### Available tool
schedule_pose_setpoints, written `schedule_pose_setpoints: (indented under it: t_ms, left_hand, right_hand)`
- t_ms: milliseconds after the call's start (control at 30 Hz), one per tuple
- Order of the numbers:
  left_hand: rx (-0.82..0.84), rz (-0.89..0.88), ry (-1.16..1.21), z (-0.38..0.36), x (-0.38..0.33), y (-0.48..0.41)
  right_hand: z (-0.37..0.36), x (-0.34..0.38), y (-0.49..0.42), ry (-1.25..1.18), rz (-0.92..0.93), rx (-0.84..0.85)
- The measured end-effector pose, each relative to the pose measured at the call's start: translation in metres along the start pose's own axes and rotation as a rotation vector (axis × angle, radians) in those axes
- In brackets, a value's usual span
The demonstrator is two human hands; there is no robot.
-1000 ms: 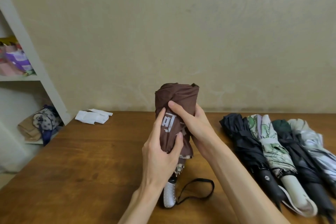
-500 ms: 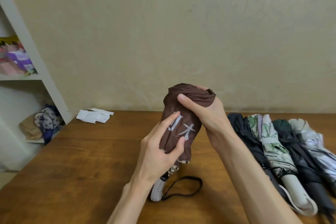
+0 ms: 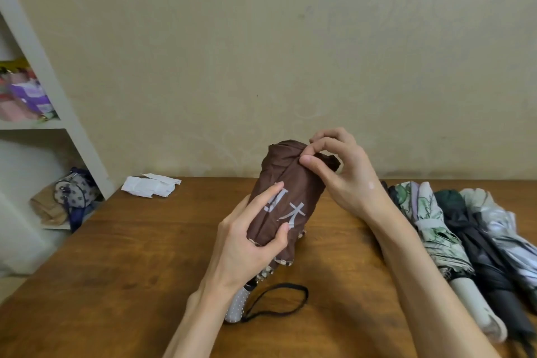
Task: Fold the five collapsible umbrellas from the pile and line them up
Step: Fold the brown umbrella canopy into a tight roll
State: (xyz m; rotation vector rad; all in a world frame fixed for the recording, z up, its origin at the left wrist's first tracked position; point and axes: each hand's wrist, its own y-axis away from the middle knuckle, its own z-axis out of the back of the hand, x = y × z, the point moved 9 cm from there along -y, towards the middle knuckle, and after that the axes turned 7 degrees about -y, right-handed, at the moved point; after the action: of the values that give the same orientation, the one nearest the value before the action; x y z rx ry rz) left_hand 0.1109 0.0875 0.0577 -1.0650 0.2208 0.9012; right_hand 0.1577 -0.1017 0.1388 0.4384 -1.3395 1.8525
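Observation:
A brown collapsible umbrella (image 3: 290,183) with white lettering is held tilted above the wooden table (image 3: 130,270), its dotted silver handle (image 3: 236,306) and black wrist loop (image 3: 279,299) near me. My left hand (image 3: 247,241) grips the lower part of the rolled canopy. My right hand (image 3: 343,174) pinches a fold of brown fabric at the canopy's top end. On the right, several folded umbrellas lie side by side: a black one mostly hidden by my right forearm, a floral one (image 3: 430,227), a dark one (image 3: 476,241) and a pale striped one (image 3: 505,229).
Folded white paper (image 3: 149,186) lies at the table's far left edge. A white shelf unit (image 3: 58,102) stands at left, with bags (image 3: 72,192) on its lower shelf and colourful items above. A beige wall runs behind the table.
The umbrella has tipped further right and its handle has swung left. My right hand slid from wrapping the canopy's top to pinching fabric at its tip. My left hand kept its grip.

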Motion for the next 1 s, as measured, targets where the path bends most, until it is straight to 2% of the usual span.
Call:
schedule_pose_setpoints:
  t_ms: [167, 333, 433, 567, 667, 733, 867, 1000]
  left_hand:
    - [0.057, -0.056, -0.083, -0.003, -0.009, 0.001]
    - [-0.024, 0.024, 0.075, 0.0, -0.001, 0.001]
    - [-0.078, 0.096, 0.179, 0.004, 0.007, 0.0]
    - [-0.131, 0.171, 0.248, 0.009, 0.009, -0.002]
    - [-0.114, 0.186, 0.281, 0.005, 0.003, -0.002]
    - [-0.085, 0.169, 0.262, -0.001, 0.0, 0.001]
    - [-0.052, 0.156, 0.211, -0.012, -0.001, 0.006]
    - [-0.035, 0.155, 0.179, -0.015, -0.003, 0.005]
  right_hand:
    - [0.002, -0.002, 0.0, -0.04, -0.023, -0.043]
    - [0.002, -0.007, 0.002, -0.129, -0.03, -0.111]
    - [0.009, -0.021, 0.009, -0.304, -0.253, -0.109]
    - [-0.009, -0.049, 0.023, -0.492, -0.548, 0.052]
    - [-0.039, -0.045, 0.028, -0.591, -0.622, 0.113]
    - [-0.055, -0.036, 0.028, -0.663, -0.607, 0.069]
    - [-0.074, -0.037, 0.036, -0.96, -0.685, -0.139]
    - [-0.072, -0.039, 0.039, -0.938, -0.693, -0.227]
